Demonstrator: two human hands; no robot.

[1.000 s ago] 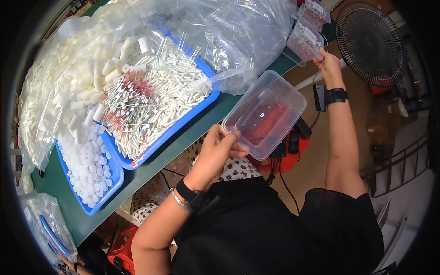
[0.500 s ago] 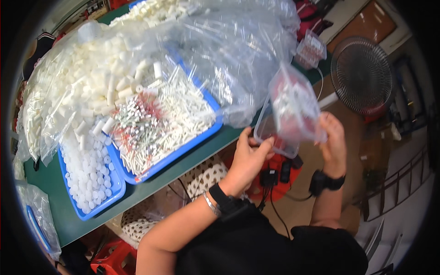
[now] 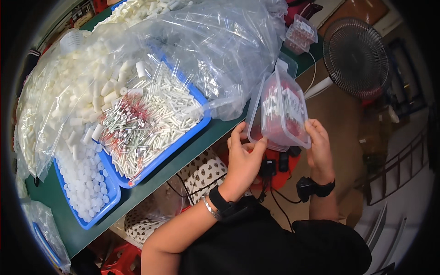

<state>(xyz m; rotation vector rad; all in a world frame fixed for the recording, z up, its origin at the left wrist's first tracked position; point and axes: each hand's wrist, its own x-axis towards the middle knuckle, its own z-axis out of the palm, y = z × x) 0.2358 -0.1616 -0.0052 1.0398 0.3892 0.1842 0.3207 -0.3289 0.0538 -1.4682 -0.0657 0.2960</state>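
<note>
My right hand (image 3: 319,149) grips the side of a clear plastic tub (image 3: 300,126), tilted beyond the table's front edge. Red and white contents show through its wall, beside a white label. A second rimmed piece of clear plastic (image 3: 251,120) lies against the tub's left side; whether it is a lid or another tub, I cannot tell. The thumb and fingers of my left hand (image 3: 246,158) are closed on its lower edge. Left of my hands, a blue tray (image 3: 172,145) holds short white tubes and a heap of red-and-silver wired parts.
A smaller blue tray (image 3: 114,195) holds translucent white caps. A large clear bag (image 3: 220,55) covers much of the green table (image 3: 73,236), near a mound of white tubes (image 3: 107,87). Small clear boxes (image 3: 301,34) and a fan (image 3: 356,57) stand at the far right.
The tub has moved slightly left and down and appears steadier, its label now facing me. Both hands stay on the plastic pieces. The view has shifted a little.
</note>
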